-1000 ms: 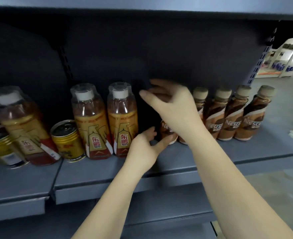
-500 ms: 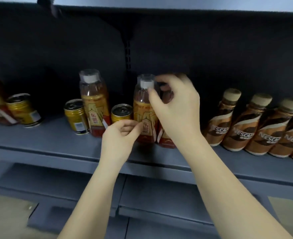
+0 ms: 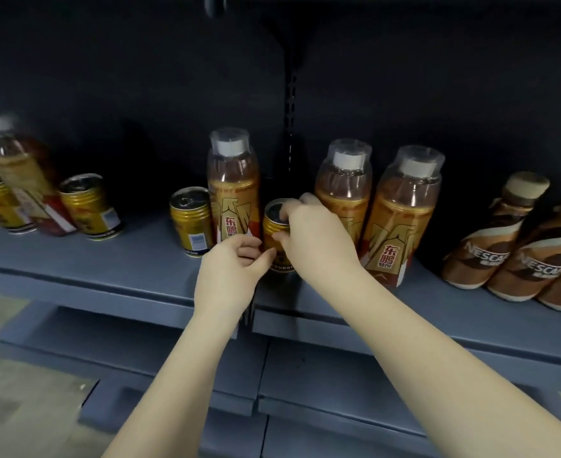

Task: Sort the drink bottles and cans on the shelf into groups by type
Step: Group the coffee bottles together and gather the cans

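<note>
Grey shelf [image 3: 107,269] | right hand [image 3: 318,239] grips gold can [image 3: 271,229] — left hand [image 3: 229,269] pinches its base

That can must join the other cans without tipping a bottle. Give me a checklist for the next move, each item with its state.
1. Right hand grips the can at its top: ok.
2. Left hand holds the can low: cannot tell; it touches the can's side.
3. Can upright on the shelf: ok.
4. Room around the can: not ok; the left bottle stands close beside it and the right bottles are just behind the right hand.
5. Bare shelf left of the lone can for setting it down: ok.
</note>
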